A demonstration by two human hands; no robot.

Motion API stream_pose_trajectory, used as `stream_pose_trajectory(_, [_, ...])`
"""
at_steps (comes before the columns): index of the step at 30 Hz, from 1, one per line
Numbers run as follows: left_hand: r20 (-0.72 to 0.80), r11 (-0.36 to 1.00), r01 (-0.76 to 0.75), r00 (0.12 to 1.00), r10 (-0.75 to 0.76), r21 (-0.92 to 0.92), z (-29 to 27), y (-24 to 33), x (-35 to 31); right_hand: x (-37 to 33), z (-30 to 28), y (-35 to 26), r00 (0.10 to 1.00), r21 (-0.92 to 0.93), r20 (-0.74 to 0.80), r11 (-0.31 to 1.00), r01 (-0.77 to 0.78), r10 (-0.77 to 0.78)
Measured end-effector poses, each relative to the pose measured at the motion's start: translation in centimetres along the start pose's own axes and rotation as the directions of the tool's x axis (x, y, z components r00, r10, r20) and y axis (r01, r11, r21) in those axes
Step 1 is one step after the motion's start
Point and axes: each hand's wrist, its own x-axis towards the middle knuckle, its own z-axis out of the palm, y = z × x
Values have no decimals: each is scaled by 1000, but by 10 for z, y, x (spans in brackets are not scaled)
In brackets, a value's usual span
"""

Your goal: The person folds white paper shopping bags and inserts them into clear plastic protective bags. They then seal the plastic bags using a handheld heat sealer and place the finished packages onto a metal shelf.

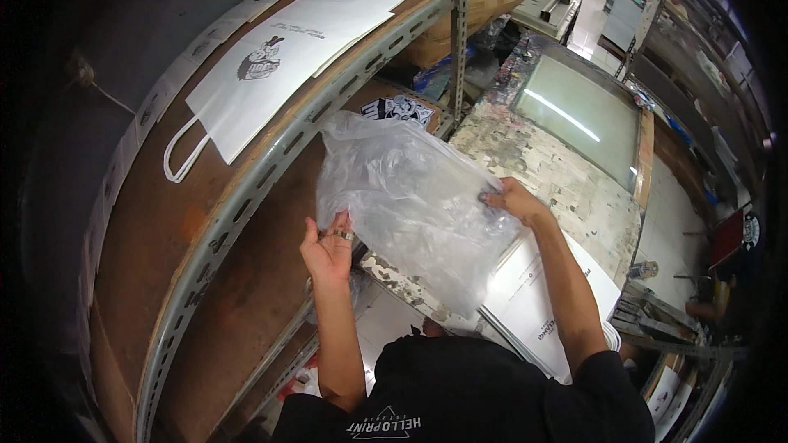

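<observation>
A crumpled translucent plastic bag (414, 189) is spread out in front of me between both hands. My right hand (515, 201) pinches its right edge, fingers closed on the film. At the lower left edge of the bag, my left hand (328, 253) is palm up, with a ring on one finger. Its thumb stands apart while the bent fingers grip the film; their tips are partly hidden. Under my right forearm lies a stack of white printed paper bags (538, 303) on the stained worktable (501, 135), partly covered by the plastic bag.
On my left runs a metal-edged shelf (213, 234) bearing white paper bags (263, 66), one with a looped handle. A framed glass panel (583, 115) lies on the far worktable. A slotted metal post (460, 33) rises beyond the plastic bag, next to a cardboard box (476, 20).
</observation>
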Motion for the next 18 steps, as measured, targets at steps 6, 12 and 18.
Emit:
stream_pose_trajectory(6, [198, 423, -440, 840, 505, 792, -14, -52, -22, 39, 12, 24, 981, -87, -193, 996, -5, -11])
stream_pose_trajectory(12, [685, -465, -654, 717, -130, 597, -6, -112, -63, 13, 12, -19, 990, -158, -136, 986, -59, 37])
stream_pose_trajectory(18, [672, -494, -646, 724, -155, 582, -59, -134, -39, -13, 7, -37, 997, -53, -57, 998, -46, 43])
